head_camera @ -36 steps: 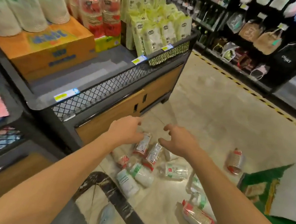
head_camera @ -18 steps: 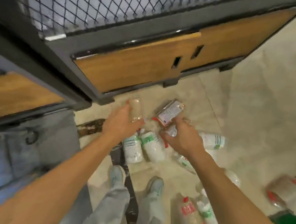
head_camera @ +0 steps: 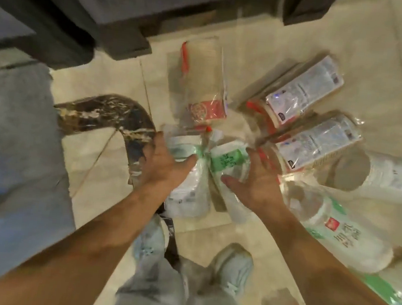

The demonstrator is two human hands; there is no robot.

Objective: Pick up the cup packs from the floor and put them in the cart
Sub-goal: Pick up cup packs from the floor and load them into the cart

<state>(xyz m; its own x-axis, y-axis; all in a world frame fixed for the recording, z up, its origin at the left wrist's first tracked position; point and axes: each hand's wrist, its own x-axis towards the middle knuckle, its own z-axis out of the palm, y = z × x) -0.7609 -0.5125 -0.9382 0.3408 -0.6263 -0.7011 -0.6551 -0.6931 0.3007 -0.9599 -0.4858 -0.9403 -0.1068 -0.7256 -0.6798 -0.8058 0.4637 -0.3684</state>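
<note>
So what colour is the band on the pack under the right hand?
Green, on a white pack under the right hand; head view.

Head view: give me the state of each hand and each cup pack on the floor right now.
left hand: open, fingers spread on the left green-label pack, no grip closed yet.
right hand: open, spread on the right green-label pack.
left green-label pack: lying on the floor.
right green-label pack: lying on the floor.
red-label pack: lying flat, untouched.
two white-label packs: lying side by side, untouched.
cart: not visible.

Left hand (head_camera: 166,163) and right hand (head_camera: 258,183) reach down, fingers spread.
</note>
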